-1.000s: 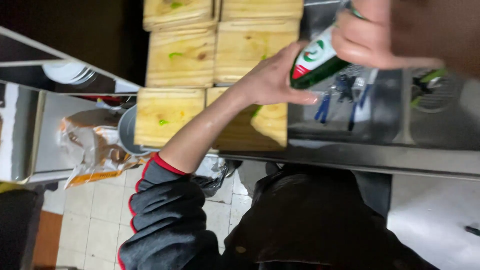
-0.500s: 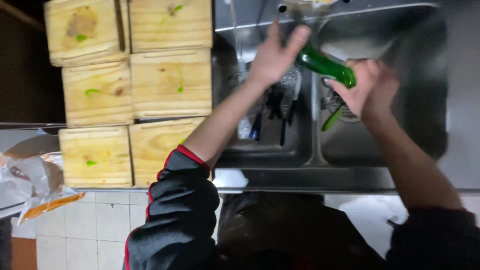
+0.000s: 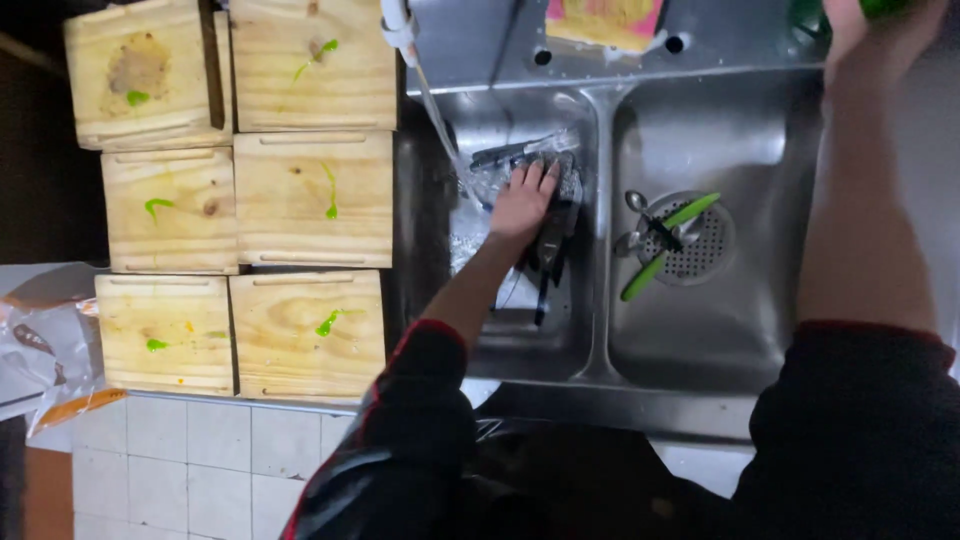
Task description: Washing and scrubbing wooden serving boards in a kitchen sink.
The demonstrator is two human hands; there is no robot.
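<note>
My left hand (image 3: 525,200) reaches down into the left basin of a steel double sink (image 3: 600,330). Its fingers are spread over a pile of dark utensils (image 3: 548,250), not closed around any of them. A thin stream of water (image 3: 440,125) runs from the tap (image 3: 396,22) and lands just left of that hand. My right hand (image 3: 875,35) is raised at the top right edge of the view. It is closed around a green bottle (image 3: 805,15) that is mostly out of frame.
Several square wooden boards (image 3: 312,195) with green smears cover the counter left of the sink. A yellow and pink sponge (image 3: 605,20) lies on the sink's back ledge. Green-handled utensils and a spoon (image 3: 665,245) rest on the right basin's drain. Crumpled bags (image 3: 45,350) sit at far left.
My left hand has dropped from the tap into the left basin onto the utensils. My right hand has carried the green bottle up and right, to the frame's edge. Water now runs.
</note>
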